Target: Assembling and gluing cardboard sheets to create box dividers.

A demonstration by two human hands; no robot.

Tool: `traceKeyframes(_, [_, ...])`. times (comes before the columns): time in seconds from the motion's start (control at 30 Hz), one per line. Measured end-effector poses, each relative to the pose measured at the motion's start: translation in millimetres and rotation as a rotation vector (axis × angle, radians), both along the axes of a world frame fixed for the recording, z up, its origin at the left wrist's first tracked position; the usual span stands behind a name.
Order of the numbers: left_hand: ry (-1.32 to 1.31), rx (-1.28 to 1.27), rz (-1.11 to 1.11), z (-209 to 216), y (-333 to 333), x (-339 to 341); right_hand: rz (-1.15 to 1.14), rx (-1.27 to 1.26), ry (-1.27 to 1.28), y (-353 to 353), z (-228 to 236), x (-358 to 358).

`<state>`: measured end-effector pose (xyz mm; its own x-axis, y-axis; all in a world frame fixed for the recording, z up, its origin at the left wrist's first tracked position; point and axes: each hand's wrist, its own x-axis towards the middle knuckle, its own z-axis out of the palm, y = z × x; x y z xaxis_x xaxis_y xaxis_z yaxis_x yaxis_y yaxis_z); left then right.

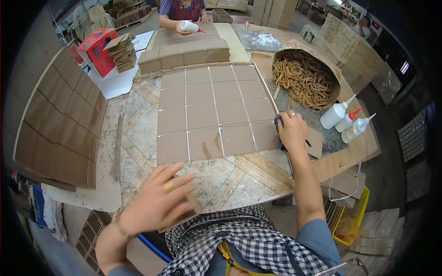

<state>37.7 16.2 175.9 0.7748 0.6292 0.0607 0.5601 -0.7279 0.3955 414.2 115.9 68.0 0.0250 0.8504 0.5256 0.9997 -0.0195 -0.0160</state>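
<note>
Brown cardboard squares (pixel 200 94) lie edge to edge in a grid on the table, with white lines, apparently glue, along their seams. Two curved brown marks show on the near squares. At the grid's right edge, my right hand (pixel 293 131) is closed around a dark object (pixel 279 123), mostly hidden by the fingers; its kind is unclear. My left hand (pixel 163 195), slightly smeared by motion, hovers over the table's near edge. Its fingers are spread and hold nothing.
A sack of tan rubber bands (pixel 306 78) lies at the right, near white squeeze bottles (pixel 333 116). Stacked cardboard (pixel 184 57) borders the grid's far side; a tall cardboard stack (pixel 62 122) stands left. Across the table, a person's hand holds a white bottle (pixel 188 26).
</note>
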Motion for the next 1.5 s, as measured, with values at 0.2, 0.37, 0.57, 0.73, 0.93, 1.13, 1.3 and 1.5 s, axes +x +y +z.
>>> traceKeyframes(0.2, [0.218,0.278,-0.187,-92.4,113.6,154.2,0.215,-0.162,-0.186,14.5,-11.2,8.7])
traceKeyframes(0.37, [0.36,0.251,-0.194,-129.3,150.9,216.7,0.158,-0.463,-0.275,5.3,-22.4,10.8])
traceKeyframes(0.57, [0.384,0.273,-0.228,-141.9,157.9,227.9,0.063,-0.541,-0.403,11.9,-26.5,5.9])
traceKeyframes(0.73, [0.341,0.362,-0.203,-145.3,151.0,223.1,0.082,-0.613,-0.564,-1.4,-23.5,-8.1])
traceKeyframes(0.93, [0.349,0.403,-0.219,-154.7,151.6,229.6,0.111,-0.718,-0.626,-25.5,-20.2,-14.6])
traceKeyframes(1.13, [0.434,0.364,-0.235,-146.1,149.6,230.3,-0.007,-0.391,-0.178,-93.9,43.2,14.3])
traceKeyframes(1.3, [0.225,0.035,-0.166,-122.0,166.9,212.4,-0.14,-0.036,0.096,-112.2,67.3,62.9])
traceKeyframes(1.5, [-0.195,-0.222,-0.054,-31.1,120.5,106.4,-0.392,0.339,0.118,-87.4,29.0,165.8])
